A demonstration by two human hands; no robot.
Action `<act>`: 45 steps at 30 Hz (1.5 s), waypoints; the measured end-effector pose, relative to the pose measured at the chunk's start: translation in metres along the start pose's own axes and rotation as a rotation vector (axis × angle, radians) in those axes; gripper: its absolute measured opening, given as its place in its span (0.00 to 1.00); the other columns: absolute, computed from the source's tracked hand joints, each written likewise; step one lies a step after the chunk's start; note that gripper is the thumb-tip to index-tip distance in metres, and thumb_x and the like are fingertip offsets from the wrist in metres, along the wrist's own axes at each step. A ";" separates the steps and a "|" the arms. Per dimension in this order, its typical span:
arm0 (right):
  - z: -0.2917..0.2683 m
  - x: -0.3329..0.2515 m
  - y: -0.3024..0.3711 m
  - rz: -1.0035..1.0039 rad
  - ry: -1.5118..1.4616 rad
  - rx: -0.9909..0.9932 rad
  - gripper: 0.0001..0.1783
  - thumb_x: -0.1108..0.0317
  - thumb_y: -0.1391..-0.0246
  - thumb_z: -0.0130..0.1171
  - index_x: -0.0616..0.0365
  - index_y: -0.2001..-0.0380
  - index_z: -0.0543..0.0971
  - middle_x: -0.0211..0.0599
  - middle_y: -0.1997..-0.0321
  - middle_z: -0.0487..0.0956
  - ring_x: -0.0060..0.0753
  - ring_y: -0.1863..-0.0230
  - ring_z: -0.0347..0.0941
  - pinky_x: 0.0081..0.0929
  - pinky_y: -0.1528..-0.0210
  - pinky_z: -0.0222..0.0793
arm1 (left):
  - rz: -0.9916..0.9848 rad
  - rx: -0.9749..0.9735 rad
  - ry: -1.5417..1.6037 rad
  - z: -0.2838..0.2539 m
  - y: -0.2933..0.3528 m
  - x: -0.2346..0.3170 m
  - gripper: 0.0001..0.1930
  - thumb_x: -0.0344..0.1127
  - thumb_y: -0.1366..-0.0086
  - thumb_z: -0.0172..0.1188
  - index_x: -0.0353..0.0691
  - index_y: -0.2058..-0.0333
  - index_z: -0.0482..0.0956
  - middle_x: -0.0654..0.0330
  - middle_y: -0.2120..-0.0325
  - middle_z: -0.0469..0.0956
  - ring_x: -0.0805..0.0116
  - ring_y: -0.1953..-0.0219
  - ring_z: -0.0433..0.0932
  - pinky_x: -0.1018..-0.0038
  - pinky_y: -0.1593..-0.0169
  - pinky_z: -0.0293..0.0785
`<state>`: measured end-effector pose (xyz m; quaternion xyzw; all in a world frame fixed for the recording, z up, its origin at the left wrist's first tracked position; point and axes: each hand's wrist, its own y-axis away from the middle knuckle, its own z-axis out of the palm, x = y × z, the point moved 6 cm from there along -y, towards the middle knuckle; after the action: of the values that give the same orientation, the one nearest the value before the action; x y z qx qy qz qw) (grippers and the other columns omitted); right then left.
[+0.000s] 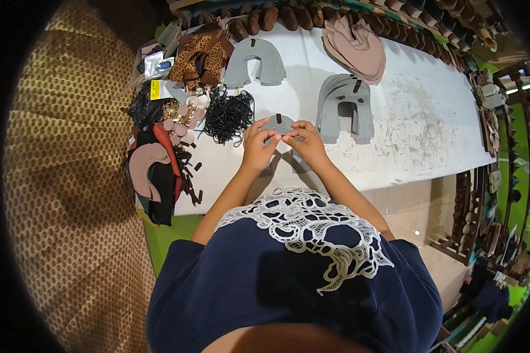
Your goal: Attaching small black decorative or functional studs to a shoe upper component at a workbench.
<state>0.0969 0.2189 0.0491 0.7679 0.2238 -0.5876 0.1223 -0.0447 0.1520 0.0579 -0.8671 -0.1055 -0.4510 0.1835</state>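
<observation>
My left hand [258, 145] and my right hand [307, 144] meet over the near part of the table, fingertips almost touching. Between them they grip a grey U-shaped shoe upper piece [285, 126], its curved top facing away from me. A short dark brown tab [278, 119] sits at the middle of that curve. The thumbs and fingers pinch the piece's inner edge; anything small between the fingertips cannot be made out. Right of my hands lies a stack of similar grey pieces [328, 109] with a dark tab on top. Farther off rests another grey pile [237, 66], also tabbed.
A tangle of black beaded strands [227, 117] lies left of my hands, beside pink discs and gold trim. Loose dark strips [188, 176] and a pink curved piece [142, 166] are nearer. Leopard-print pieces [203, 47], pink pieces [353, 53] and brown shoe lasts [269, 17] line the back.
</observation>
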 end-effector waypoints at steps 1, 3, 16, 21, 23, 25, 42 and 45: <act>0.000 0.001 0.000 -0.002 0.001 0.000 0.10 0.65 0.58 0.68 0.58 0.72 0.82 0.39 0.57 0.71 0.35 0.54 0.67 0.27 0.54 0.64 | -0.021 0.011 0.030 -0.001 0.000 -0.001 0.07 0.38 0.48 0.64 0.42 0.72 0.81 0.56 0.51 0.71 0.56 0.49 0.65 0.64 0.45 0.60; 0.000 0.011 0.002 0.123 -0.169 0.036 0.09 0.66 0.58 0.67 0.58 0.73 0.82 0.37 0.57 0.70 0.34 0.54 0.67 0.26 0.54 0.64 | -0.041 0.024 0.061 -0.003 -0.001 -0.004 0.07 0.38 0.48 0.64 0.42 0.72 0.81 0.56 0.51 0.71 0.57 0.49 0.65 0.65 0.45 0.60; -0.009 -0.031 0.007 -0.310 0.291 0.028 0.11 0.64 0.58 0.67 0.50 0.68 0.83 0.38 0.52 0.70 0.36 0.53 0.66 0.29 0.53 0.65 | -0.222 -0.198 0.340 0.002 0.003 -0.015 0.11 0.41 0.45 0.63 0.38 0.71 0.82 0.52 0.55 0.73 0.64 0.56 0.72 0.72 0.55 0.69; -0.010 -0.031 0.005 -0.158 0.106 0.019 0.14 0.66 0.59 0.67 0.52 0.64 0.82 0.40 0.51 0.71 0.41 0.53 0.67 0.32 0.49 0.63 | -0.177 -0.160 0.258 -0.004 0.002 -0.011 0.11 0.41 0.46 0.64 0.38 0.72 0.82 0.52 0.54 0.73 0.62 0.54 0.71 0.71 0.53 0.68; -0.011 -0.021 0.003 -0.143 0.100 -0.042 0.14 0.66 0.59 0.66 0.53 0.65 0.82 0.41 0.51 0.70 0.42 0.52 0.67 0.33 0.49 0.63 | -0.057 -0.137 0.104 -0.006 0.001 -0.003 0.10 0.40 0.48 0.65 0.40 0.73 0.82 0.55 0.53 0.73 0.58 0.50 0.68 0.67 0.47 0.63; -0.008 -0.016 0.003 -0.126 0.093 -0.106 0.13 0.67 0.58 0.66 0.55 0.66 0.81 0.42 0.51 0.70 0.43 0.51 0.67 0.33 0.48 0.62 | -0.017 -0.120 0.052 -0.009 0.002 0.001 0.09 0.41 0.49 0.65 0.41 0.74 0.83 0.56 0.53 0.73 0.56 0.48 0.65 0.65 0.45 0.60; -0.001 -0.018 0.011 -0.161 0.158 -0.177 0.07 0.68 0.57 0.64 0.57 0.72 0.81 0.41 0.54 0.72 0.42 0.53 0.69 0.32 0.52 0.66 | 0.008 -0.173 -0.055 -0.001 0.012 -0.014 0.08 0.46 0.53 0.67 0.54 0.74 0.83 0.63 0.47 0.68 0.55 0.42 0.59 0.58 0.42 0.53; -0.001 -0.005 0.011 -0.139 0.166 -0.201 0.07 0.69 0.59 0.64 0.57 0.72 0.81 0.41 0.54 0.72 0.42 0.53 0.69 0.33 0.51 0.66 | 0.090 -0.157 -0.205 0.002 0.012 -0.007 0.08 0.43 0.53 0.68 0.51 0.74 0.84 0.57 0.49 0.70 0.53 0.45 0.63 0.60 0.43 0.57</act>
<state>0.1018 0.2086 0.0536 0.7805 0.3436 -0.5035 0.1386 -0.0428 0.1418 0.0482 -0.9241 -0.0487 -0.3583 0.1233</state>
